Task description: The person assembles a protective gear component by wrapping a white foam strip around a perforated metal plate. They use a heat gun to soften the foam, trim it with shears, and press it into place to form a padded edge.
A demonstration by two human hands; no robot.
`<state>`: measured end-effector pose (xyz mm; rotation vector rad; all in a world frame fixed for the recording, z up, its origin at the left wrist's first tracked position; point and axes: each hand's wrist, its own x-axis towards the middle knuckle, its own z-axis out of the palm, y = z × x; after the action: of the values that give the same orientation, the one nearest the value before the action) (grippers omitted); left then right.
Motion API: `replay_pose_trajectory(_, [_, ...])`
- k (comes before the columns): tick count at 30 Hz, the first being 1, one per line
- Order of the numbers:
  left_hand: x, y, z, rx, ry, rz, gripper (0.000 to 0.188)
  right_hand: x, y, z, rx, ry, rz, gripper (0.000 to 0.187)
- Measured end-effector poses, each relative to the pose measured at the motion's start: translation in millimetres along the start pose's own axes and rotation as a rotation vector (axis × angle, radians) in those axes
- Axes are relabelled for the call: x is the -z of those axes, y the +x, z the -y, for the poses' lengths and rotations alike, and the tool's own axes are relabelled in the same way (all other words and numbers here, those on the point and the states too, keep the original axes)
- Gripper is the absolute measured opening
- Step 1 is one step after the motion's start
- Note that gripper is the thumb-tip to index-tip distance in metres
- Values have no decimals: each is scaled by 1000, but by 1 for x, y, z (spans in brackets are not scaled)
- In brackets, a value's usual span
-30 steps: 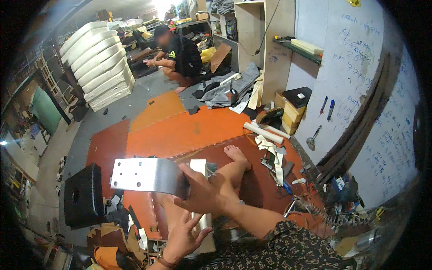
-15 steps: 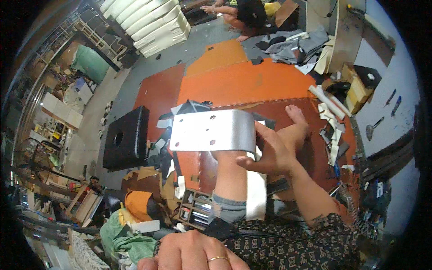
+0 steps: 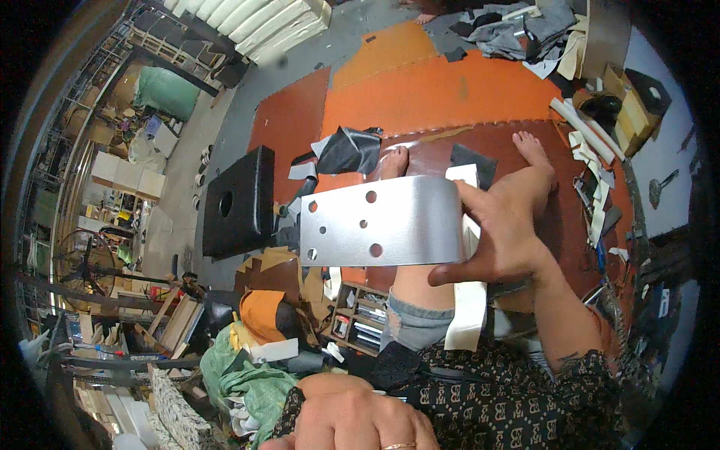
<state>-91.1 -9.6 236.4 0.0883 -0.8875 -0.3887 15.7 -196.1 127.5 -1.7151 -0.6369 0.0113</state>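
Right hand (image 3: pixel 504 229) clamped on the right end of the metal plate (image 3: pixel 379 221), now level above the knees over the brown mat (image 3: pixel 577 225), slightly lower than half a second ago. Left hand (image 3: pixel 358 414) (fingers curled together, holding nothing visible) has pulled further into the bottom edge, so the plate is carried one-handed.

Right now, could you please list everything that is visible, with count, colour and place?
flat metal plate with round holes: one, silver, held up at the centre
black box with a round hole: one, black, on the floor left of the plate
foam floor mats: several, orange and brown, joined, upper centre
crumpled black sheet: one, black, on the mats above the plate
stacked white panels: several, white, top left
white strip: one, white, behind the plate, over the lap
bare feet: two, on the brown mat
right hand: one, grips the plate's right edge
left hand: one, ring on a finger, bottom edge, holds nothing visible
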Motion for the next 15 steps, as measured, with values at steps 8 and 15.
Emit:
replay_pose_trajectory(8, [69, -10, -40, 917, 747, -199, 38, 13, -12, 1, -44, -7, 18, 108])
replay_pose_trajectory(15, [221, -26, -60, 871, 1887, -64, 59, 15, -17, -2, 13, 162, 176, 102])
